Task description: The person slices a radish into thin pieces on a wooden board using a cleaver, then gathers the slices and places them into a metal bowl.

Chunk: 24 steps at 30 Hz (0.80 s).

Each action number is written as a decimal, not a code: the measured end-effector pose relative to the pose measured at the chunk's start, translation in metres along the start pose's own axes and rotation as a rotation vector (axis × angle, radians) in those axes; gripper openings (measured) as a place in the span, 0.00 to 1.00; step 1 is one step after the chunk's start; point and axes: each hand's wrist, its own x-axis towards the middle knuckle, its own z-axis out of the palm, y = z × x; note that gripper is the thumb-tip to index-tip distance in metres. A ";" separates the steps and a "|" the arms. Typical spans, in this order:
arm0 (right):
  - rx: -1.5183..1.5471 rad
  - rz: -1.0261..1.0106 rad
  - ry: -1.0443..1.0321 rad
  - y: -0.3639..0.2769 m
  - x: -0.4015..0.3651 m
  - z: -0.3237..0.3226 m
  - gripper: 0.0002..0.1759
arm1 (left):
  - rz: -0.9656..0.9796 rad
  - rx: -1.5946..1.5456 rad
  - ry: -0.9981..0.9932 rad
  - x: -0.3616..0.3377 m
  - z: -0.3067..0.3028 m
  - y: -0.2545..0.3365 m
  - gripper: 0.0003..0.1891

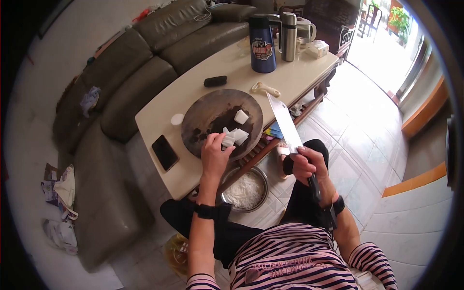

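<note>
A round wooden chopping board (198, 111) lies on the table, its surface dark and wet-looking near the middle. At the board's near edge, my left hand (215, 151) has its fingers closed around a small group of white radish slices (234, 137). A separate chunk of white radish (241, 116) sits just beyond them. My right hand (308, 164) grips the dark handle of a cleaver (286, 123), held off to the right of the board with the broad blade pointing up and away. Below the table edge, a metal bowl (245, 189) holds white shreds.
On the cream table (154, 118) are a phone (165, 152), a round white piece (177, 119), a dark cylindrical object (215, 81), a peeler (265, 89), a blue thermos jug (262, 46) and a steel flask (288, 38). A leather sofa (130, 87) runs behind.
</note>
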 end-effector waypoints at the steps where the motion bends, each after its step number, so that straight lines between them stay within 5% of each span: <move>1: -0.049 -0.014 0.029 -0.008 0.000 -0.004 0.18 | -0.052 0.002 -0.086 0.004 0.002 -0.001 0.23; 11: 0.041 -0.084 0.262 -0.035 0.018 -0.053 0.18 | -0.054 -0.081 -0.179 0.033 0.018 -0.024 0.15; 16: -0.182 -0.101 0.033 -0.033 0.019 -0.064 0.11 | -0.159 -0.161 -0.192 0.039 0.025 -0.031 0.14; 19: -0.141 -0.137 0.084 -0.035 0.013 -0.063 0.10 | 0.101 0.214 -0.085 0.040 0.019 -0.012 0.14; 24: -0.141 -0.143 -0.016 -0.036 0.017 -0.080 0.11 | -0.029 0.036 -0.372 0.037 0.017 0.015 0.15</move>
